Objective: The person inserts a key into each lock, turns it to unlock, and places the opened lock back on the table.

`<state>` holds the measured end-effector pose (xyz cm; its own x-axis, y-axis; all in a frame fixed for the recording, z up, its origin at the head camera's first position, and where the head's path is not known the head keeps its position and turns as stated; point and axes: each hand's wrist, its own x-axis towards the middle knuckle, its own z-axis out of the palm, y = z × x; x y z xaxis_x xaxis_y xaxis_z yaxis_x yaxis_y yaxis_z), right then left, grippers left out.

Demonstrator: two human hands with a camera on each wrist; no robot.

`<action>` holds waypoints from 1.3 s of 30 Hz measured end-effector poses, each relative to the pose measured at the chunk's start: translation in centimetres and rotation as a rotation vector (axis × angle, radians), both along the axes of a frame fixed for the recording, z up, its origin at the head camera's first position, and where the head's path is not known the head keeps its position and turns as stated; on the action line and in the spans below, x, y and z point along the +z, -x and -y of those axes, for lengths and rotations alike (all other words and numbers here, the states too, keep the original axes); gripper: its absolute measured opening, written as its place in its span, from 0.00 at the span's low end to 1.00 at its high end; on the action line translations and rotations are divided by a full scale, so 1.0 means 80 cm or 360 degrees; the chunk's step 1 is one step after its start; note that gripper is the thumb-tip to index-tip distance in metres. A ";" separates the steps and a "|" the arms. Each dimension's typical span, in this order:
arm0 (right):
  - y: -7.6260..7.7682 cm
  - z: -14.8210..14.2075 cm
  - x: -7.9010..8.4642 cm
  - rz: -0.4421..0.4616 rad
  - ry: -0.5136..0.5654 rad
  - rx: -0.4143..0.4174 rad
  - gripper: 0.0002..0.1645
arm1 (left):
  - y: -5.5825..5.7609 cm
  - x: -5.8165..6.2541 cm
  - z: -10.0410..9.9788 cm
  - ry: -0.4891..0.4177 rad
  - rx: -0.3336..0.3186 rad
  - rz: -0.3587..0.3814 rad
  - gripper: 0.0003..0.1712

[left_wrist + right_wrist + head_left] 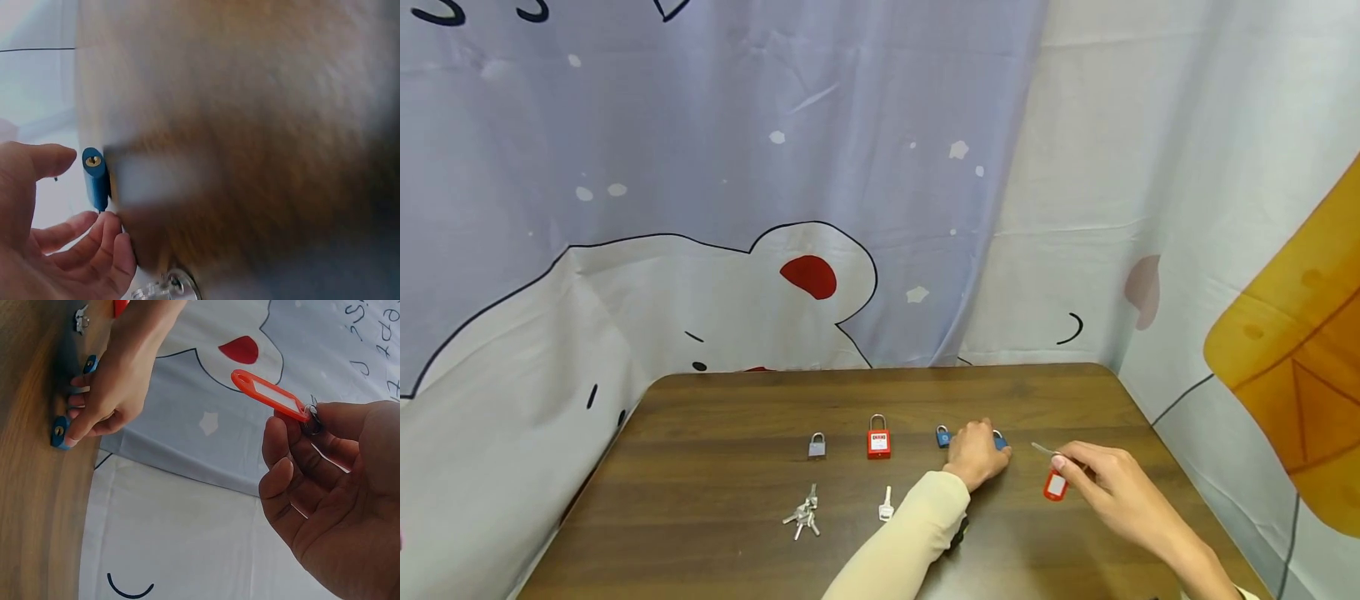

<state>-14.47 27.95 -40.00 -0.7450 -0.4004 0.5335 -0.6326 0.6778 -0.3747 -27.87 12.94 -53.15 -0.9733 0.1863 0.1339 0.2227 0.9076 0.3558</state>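
Note:
My left hand (977,454) reaches down to a blue padlock (999,442) on the table. In the left wrist view this blue padlock (94,178) stands between the thumb and the curled fingers, its brass keyhole facing the camera. A second blue padlock (943,435) lies just left of that hand. My right hand (1116,487) is raised at the right side, pinching a key (1043,449) with a red key tag (1056,485) hanging from its ring. In the right wrist view the red tag (270,395) juts out from the fingertips; the key is hidden there.
A grey padlock (817,447) and a red padlock (878,442) sit in the row further left. Nearer me lie a bunch of keys (805,512) and a single key (886,505) on the wooden table (700,467). A printed curtain (700,167) hangs behind.

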 end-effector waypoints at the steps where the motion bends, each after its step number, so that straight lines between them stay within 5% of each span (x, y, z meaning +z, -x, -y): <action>1: 0.000 -0.001 -0.001 0.0003 0.0000 0.0003 0.14 | 0.000 0.000 -0.002 0.0009 0.0013 0.0003 0.26; 22: -0.001 -0.013 -0.026 0.0056 -0.0037 -0.0059 0.13 | -0.005 -0.001 -0.006 -0.0009 -0.0029 -0.0139 0.10; 33: -0.004 -0.013 -0.028 0.0045 -0.0010 -0.0047 0.13 | -0.006 0.000 -0.014 -0.0039 0.0008 -0.0014 0.05; 39: -0.005 -0.012 -0.029 0.0052 0.0014 -0.0038 0.14 | -0.007 0.000 -0.015 0.0017 -0.0059 -0.0032 0.06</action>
<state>-14.08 28.95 -42.33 -0.7712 -0.3779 0.5123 -0.6039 0.6891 -0.4006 -27.28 14.15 -53.18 -0.9629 0.2236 0.1514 0.2632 0.9024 0.3411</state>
